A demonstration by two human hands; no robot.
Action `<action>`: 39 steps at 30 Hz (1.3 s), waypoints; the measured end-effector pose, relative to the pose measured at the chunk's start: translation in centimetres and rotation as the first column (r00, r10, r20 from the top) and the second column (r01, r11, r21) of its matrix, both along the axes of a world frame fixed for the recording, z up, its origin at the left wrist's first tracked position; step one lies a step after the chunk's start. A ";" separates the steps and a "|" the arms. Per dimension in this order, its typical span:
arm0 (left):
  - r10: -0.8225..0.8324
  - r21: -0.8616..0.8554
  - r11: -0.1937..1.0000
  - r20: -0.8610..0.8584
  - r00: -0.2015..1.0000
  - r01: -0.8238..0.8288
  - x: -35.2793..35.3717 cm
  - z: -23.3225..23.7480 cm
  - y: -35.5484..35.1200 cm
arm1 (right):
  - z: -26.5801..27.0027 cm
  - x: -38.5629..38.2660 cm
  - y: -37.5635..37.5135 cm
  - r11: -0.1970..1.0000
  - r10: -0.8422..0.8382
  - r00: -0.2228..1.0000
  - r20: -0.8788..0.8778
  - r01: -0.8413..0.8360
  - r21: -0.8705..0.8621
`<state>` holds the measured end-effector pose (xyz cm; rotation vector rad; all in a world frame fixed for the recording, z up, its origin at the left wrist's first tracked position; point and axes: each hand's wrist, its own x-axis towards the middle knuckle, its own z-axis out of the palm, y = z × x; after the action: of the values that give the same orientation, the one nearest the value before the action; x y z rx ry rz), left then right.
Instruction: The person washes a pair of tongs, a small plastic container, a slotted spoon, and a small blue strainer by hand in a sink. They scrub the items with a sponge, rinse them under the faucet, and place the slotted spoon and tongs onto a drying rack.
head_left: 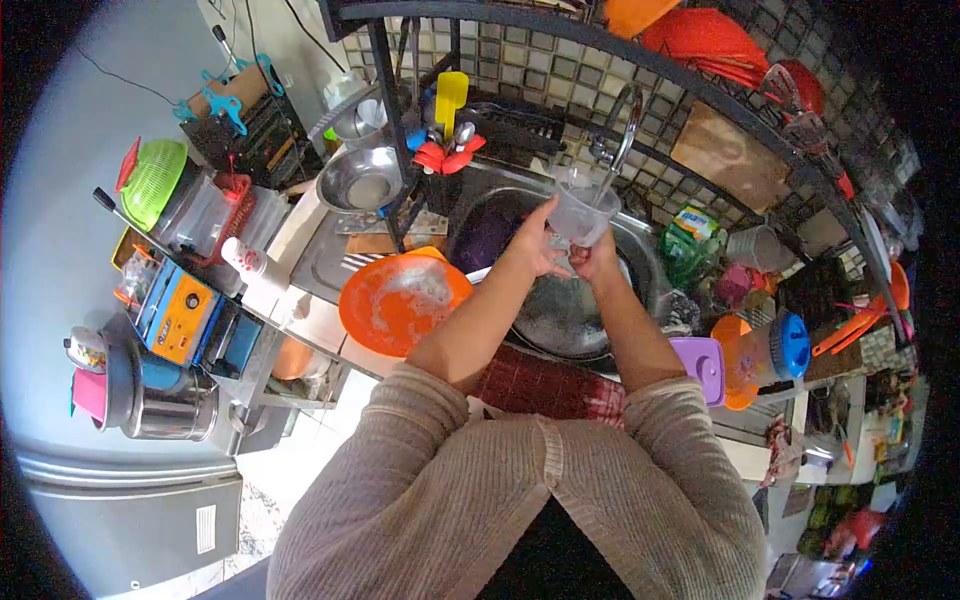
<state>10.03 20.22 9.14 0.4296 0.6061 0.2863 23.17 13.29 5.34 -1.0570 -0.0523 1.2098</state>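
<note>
Under the chrome faucet (628,120), a clear plastic container (582,212) is held tilted over the sink (655,285). My left hand (538,246) grips its left side, with the thumb up along the wall. From below and the right, my right hand (597,258) supports the same container; some of its fingers are hidden. Beneath my hands, a large round metal pan (565,318) with a wet, cloudy surface sits in the basin. To the left of my forearm is an orange basin (390,310) with suds in it.
A metal bowl (360,180) stands left of the sink, near a holder with red and yellow utensils (450,100). On the right are a green bottle (688,238), a purple lid (700,368) and a blue-lidded container (785,345). A black rack (560,22) arches overhead.
</note>
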 end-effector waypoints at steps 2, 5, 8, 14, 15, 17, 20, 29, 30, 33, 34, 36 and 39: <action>0.037 -0.002 0.999 0.034 0.999 -0.037 0.9 0.7 -0.4 | -2.8 2.2 -0.5 0.999 0.048 0.990 0.131 -0.049 0.001; 0.115 0.129 0.986 -0.041 0.993 -0.109 2.0 1.4 -0.1 | -2.5 2.6 -1.1 0.999 -0.011 0.938 0.348 0.024 -0.033; 0.083 0.260 0.963 -0.043 0.996 -0.069 3.6 0.5 -0.6 | 3.2 0.8 -3.9 0.994 -0.088 0.966 0.245 0.069 0.085; 0.097 0.525 0.849 -0.035 0.995 -0.064 6.9 -1.1 -1.9 | 4.1 3.3 -5.5 0.925 0.111 0.963 0.246 -0.190 0.328; 0.098 0.529 0.846 -0.027 0.995 -0.069 7.2 -1.3 -1.7 | 4.8 3.2 -5.5 0.924 0.110 0.961 0.254 -0.193 0.331; 0.071 0.678 0.734 -0.147 0.987 0.048 8.2 -2.7 -0.9 | 6.8 2.5 -5.8 0.971 -0.228 0.886 0.403 0.174 0.165; 0.309 0.860 0.357 -0.477 0.823 0.365 11.0 -7.2 1.6 | 8.3 2.7 -5.9 0.981 -0.153 0.543 0.825 -0.016 0.192; 0.247 0.656 0.039 -0.737 0.629 0.754 10.9 -4.9 2.9 | 13.2 -2.9 -6.2 0.972 0.235 -0.694 0.680 0.166 -0.166; 0.266 0.673 0.013 -0.715 0.646 0.739 11.5 -6.6 2.3 | 13.8 -3.6 -6.3 0.987 0.158 -0.659 0.735 0.105 -0.119; 0.314 0.717 -0.058 -0.648 0.694 0.695 12.4 -11.0 3.1 | 13.9 -4.3 -6.4 1.000 0.014 -0.569 0.822 -0.011 -0.024; 0.328 0.728 -0.081 -0.625 0.708 0.681 12.8 -12.7 2.9 | 14.1 -4.6 -6.5 1.000 -0.020 -0.539 0.842 -0.031 0.004; 0.353 0.748 -0.128 -0.580 0.735 0.652 14.7 -14.7 3.9 | 13.7 -4.7 -6.8 0.998 -0.053 -0.508 0.860 -0.050 0.032; 0.386 0.771 -0.203 -0.503 0.773 0.604 15.0 -19.2 4.0 | 11.9 -3.3 -6.2 1.000 -0.010 -0.348 0.937 -0.012 0.007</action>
<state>25.06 24.27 -10.07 2.4311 0.8912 0.3881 19.90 7.07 17.22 -1.8145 -1.4995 -0.2020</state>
